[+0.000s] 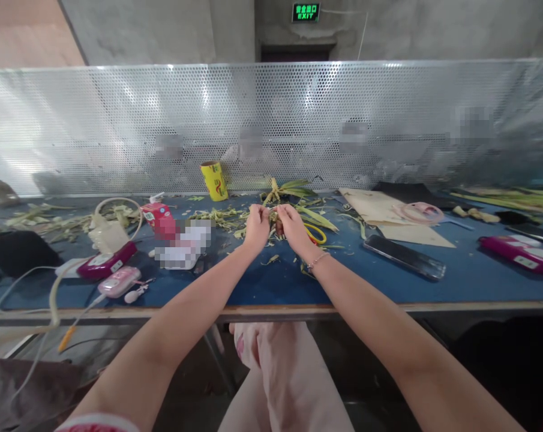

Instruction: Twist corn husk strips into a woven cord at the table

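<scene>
Over the blue tabletop (271,288), my left hand (257,229) and my right hand (293,228) are close together, fingers pinched. Something small and pale passes between their fingertips, too small to name. A brownish piece (279,227) shows beside my right fingers; whether it is held I cannot tell. Beside my right hand is a yellow loop-shaped handle (317,233), the rest of it partly hidden. Just beyond the hands lies a pale plant stalk with green leaves (293,189). Dry plant scraps (221,217) are scattered around, mostly to the left.
A perforated metal screen (280,120) stands along the back edge. A yellow can-like cylinder (214,180) and a red carton (159,218) stand at left, near cables and small devices. To the right are brown cardboard (374,207), a black phone (405,257) and a magenta device (523,253).
</scene>
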A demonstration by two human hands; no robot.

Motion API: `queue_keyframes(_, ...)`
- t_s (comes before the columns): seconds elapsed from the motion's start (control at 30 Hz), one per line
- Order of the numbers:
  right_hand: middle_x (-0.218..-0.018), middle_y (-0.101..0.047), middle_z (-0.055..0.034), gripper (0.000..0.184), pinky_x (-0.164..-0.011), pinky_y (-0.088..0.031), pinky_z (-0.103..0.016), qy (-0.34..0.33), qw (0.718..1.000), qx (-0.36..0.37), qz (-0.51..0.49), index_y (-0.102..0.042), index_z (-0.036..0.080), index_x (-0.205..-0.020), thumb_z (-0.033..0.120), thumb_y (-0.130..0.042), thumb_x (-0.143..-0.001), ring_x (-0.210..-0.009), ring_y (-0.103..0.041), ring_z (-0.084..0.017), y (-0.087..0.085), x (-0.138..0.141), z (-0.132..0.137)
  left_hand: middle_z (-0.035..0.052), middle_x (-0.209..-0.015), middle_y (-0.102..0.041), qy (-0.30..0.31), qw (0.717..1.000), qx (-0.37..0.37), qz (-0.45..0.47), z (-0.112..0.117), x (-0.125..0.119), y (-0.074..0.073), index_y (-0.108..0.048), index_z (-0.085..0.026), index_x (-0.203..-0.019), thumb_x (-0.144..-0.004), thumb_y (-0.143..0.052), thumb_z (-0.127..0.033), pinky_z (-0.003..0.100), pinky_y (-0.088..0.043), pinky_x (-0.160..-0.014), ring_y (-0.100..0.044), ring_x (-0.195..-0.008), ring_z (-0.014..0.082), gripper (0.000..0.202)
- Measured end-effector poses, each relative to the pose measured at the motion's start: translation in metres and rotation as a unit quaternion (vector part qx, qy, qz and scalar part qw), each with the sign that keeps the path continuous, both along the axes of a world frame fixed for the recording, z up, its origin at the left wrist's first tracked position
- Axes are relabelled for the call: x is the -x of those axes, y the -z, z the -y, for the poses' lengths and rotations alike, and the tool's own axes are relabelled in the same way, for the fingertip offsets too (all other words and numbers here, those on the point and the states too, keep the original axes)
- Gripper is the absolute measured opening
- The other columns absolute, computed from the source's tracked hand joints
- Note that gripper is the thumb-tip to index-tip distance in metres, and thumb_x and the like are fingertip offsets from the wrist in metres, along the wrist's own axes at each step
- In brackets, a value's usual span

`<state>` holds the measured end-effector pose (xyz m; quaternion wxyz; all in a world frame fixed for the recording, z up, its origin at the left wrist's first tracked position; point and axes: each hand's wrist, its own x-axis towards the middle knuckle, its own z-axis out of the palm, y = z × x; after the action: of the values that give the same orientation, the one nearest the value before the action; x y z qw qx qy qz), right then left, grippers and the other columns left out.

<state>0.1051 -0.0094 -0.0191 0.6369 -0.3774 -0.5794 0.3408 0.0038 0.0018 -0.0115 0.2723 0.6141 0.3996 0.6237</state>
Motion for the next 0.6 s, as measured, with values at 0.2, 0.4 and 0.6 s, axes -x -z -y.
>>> queue_keyframes(0.2, -0.043, -0.039, 0.0058, 0.040, -0.042, -0.032, -0.024, 0.061, 0.998, 0.028, 0.022, -0.041, 0.022, -0.065, 0.060, -0.043, -0.078, -0.038, -0.039, -0.010, 0.001, 0.001, -0.001, -0.0030, -0.061, -0.043, 0.006, 1.000, -0.006, 0.013, 0.004, -0.003, -0.002, -0.043, -0.019, -0.070, -0.077, -0.052, -0.011, 0.023, -0.026, -0.060, -0.038, -0.059, 0.0105, 0.014)
queue_keyframes(0.4, -0.040, -0.037, 0.0040, 0.044, -0.043, -0.030, -0.024, 0.115, 0.991, -0.024, 0.068, -0.035, 0.021, -0.050, 0.052, -0.048, -0.078, -0.042, -0.036, -0.010, 0.002, -0.005, -0.006, -0.0034, -0.059, -0.044, 0.034, 0.999, 0.000, 0.005, 0.006, -0.006, 0.001, -0.043, -0.019, -0.071, -0.077, -0.052, -0.011, 0.023, -0.026, -0.059, -0.038, -0.056, 0.0096, 0.013)
queue_keyframes(0.6, -0.039, -0.038, 0.0061, 0.034, -0.040, -0.029, -0.024, 0.090, 0.996, 0.018, -0.006, -0.042, 0.021, -0.057, 0.046, -0.052, -0.077, -0.037, -0.036, -0.009, 0.001, -0.008, -0.008, -0.0034, -0.059, -0.045, 0.077, 0.997, 0.017, 0.021, 0.006, -0.012, 0.005, -0.044, -0.019, -0.071, -0.077, -0.053, -0.014, 0.021, -0.029, -0.059, -0.041, -0.057, 0.0088, 0.012)
